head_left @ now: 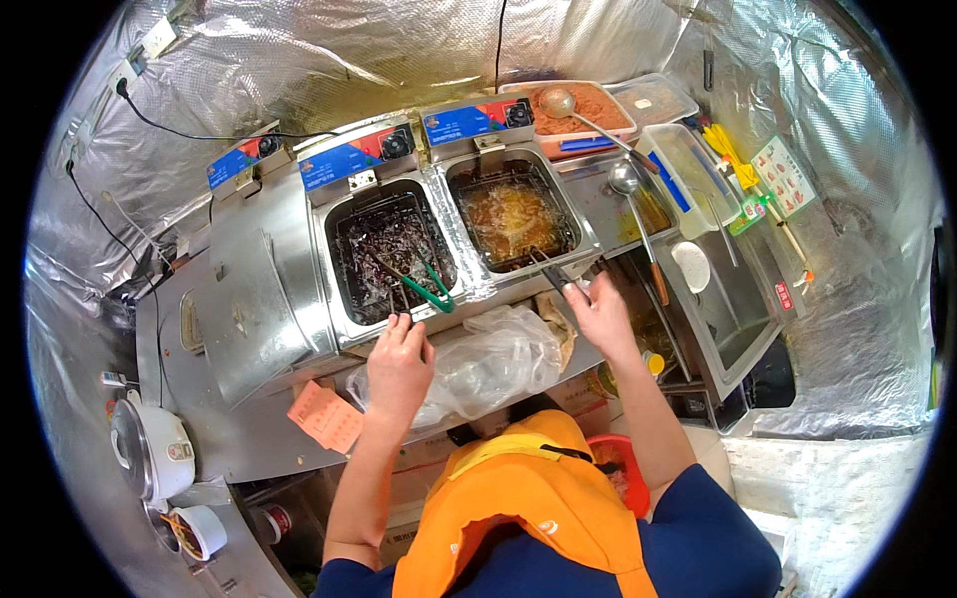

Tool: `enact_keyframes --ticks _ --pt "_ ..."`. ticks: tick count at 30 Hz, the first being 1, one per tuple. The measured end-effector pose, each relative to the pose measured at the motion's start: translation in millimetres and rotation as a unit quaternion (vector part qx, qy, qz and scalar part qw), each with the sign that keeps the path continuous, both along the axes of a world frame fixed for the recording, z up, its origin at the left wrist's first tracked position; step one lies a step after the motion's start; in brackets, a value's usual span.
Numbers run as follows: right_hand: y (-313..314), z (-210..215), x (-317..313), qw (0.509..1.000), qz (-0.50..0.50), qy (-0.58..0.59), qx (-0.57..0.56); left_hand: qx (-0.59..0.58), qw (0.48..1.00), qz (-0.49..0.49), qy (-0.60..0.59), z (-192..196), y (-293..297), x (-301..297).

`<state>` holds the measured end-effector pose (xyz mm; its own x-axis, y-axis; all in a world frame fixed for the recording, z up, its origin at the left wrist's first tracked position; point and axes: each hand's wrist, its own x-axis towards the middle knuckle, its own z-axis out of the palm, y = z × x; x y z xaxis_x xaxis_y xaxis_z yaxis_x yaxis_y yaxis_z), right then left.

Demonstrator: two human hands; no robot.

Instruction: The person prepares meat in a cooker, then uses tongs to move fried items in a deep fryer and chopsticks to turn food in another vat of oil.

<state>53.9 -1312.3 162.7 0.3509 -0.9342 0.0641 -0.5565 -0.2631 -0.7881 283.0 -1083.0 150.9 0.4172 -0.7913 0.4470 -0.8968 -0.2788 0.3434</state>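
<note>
Crinkled silver foil (419,45) lined the walls, arching widest at twelve o'clock from the middle of the view. Below it, a steel counter (234,429) ran out toward eight o'clock. On it stood a row of fryers: the covered fryer (249,284) at nine o'clock, under a metal lid; the middle fryer (333,249) at ten, its well dark and foamy; and the right fryer (590,242) between twelve and one, with amber oil (513,214) bubbling in it. An orange apron (528,488) filled six o'clock. A steel basin (743,344) lay at three o'clock, a clear plastic bag (498,359) at six in front of the fryers, and a white rice cooker (169,448) at eight. At one o'clock stood a tub of reddish paste (598,105) with a ladle (558,102) resting in it.

The left hand (401,361), at eight o'clock, had its fingertips closed on a slim basket handle (404,299) at the near edge of the middle fryer. The right hand (601,314), at three o'clock, gripped a black handle (558,278) that led into the right fryer's well. Orange-pink paper slips (327,417) lay at eight o'clock. Green-handled tongs (436,295) slanted over the middle fryer at nine, just beside the left hand.
</note>
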Motion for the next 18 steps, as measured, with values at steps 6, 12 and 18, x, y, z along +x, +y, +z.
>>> enact_keyframes --ticks 6,12,18 --pt "-15 -37 23 0.820 0.013 -0.320 0.475 0.013 1.000 0.023 0.009 5 1 4" --pt "-12 -31 2 0.819 0.066 -0.341 0.457 0.019 0.998 0.049 0.018 13 2 -1" --pt "-34 -31 -11 0.811 0.099 -0.339 0.466 0.021 0.996 0.070 0.042 13 2 -6"
